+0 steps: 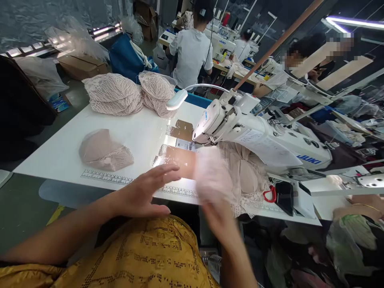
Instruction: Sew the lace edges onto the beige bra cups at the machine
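My left hand (pixel 150 188) hovers over the front edge of the white sewing table (pixel 144 140), its fingers stretched out and thumb apart, holding nothing. Smeared by motion, a pale pink fabric piece (pixel 211 174) is held up by my right hand (pixel 217 214); the cloth hides most of its fingers. Just behind it stands the needle end of a white sewing machine (pixel 210 120). To the left on the table lies one beige bra cup (pixel 105 150) with a lace edge. Beige lace garments (pixel 249 176) spread beside the machine, right of my right hand.
Stacked lace cups (pixel 114 94) sit at the table's back edge, near a small white lamp (pixel 177 100). A ruler strip (pixel 105 178) runs along the front. Red-handled scissors (pixel 270 195) and a dark phone (pixel 284 198) lie right. Other people work at machines behind.
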A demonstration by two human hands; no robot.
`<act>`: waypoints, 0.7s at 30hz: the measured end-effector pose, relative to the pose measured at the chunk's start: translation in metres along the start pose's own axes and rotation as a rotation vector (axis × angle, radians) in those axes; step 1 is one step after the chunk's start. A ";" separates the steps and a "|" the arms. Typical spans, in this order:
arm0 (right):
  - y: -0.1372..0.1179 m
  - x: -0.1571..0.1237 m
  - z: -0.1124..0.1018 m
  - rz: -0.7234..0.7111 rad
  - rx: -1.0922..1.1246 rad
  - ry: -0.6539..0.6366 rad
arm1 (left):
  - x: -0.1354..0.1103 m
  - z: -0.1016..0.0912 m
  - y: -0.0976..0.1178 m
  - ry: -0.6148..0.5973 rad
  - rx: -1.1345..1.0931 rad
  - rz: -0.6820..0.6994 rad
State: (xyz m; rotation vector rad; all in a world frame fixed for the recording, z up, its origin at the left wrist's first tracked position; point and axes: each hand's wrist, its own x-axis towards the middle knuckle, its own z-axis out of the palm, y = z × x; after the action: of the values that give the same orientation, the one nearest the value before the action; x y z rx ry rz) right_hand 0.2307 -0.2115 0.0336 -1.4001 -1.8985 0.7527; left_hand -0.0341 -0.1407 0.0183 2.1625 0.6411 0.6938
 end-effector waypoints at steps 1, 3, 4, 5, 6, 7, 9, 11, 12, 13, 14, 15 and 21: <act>-0.002 0.007 0.016 -0.045 0.037 -0.116 | 0.003 0.002 0.004 -0.065 0.016 0.018; -0.007 0.018 0.038 -0.119 0.113 -0.289 | 0.007 0.007 0.009 -0.194 -0.047 -0.028; -0.009 0.022 0.043 -0.143 0.128 -0.306 | 0.007 0.011 0.010 -0.228 -0.108 -0.078; -0.012 0.025 0.044 -0.165 0.125 -0.273 | 0.007 0.014 0.009 -0.232 -0.176 -0.134; -0.014 0.027 0.042 -0.195 0.111 -0.205 | 0.006 0.018 0.008 -0.213 -0.238 -0.189; -0.015 0.029 0.037 -0.232 0.096 -0.125 | 0.004 0.020 0.005 -0.183 -0.289 -0.238; -0.016 0.030 0.023 -0.299 0.074 0.064 | 0.000 0.023 -0.001 -0.121 -0.340 -0.330; -0.015 0.032 0.008 -0.299 0.054 0.313 | -0.005 0.022 -0.006 -0.041 -0.311 -0.399; -0.015 0.034 0.002 -0.269 0.035 0.445 | -0.006 0.020 -0.007 -0.001 -0.291 -0.421; -0.013 0.036 -0.002 -0.226 0.016 0.548 | -0.008 0.018 -0.008 0.024 -0.293 -0.437; -0.012 0.039 -0.004 -0.175 0.008 0.605 | -0.008 0.016 -0.009 0.028 -0.335 -0.449; -0.010 0.042 -0.005 -0.114 0.011 0.602 | -0.008 0.013 -0.008 0.008 -0.420 -0.456; 0.008 0.061 0.018 0.343 0.414 -0.113 | 0.006 -0.004 0.004 -0.430 -1.076 -0.363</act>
State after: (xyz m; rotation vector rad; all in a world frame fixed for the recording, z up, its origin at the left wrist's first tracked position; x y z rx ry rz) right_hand 0.2084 -0.1515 0.0262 -1.4464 -1.4784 1.3311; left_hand -0.0315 -0.1377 0.0250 1.0897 0.2887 0.2409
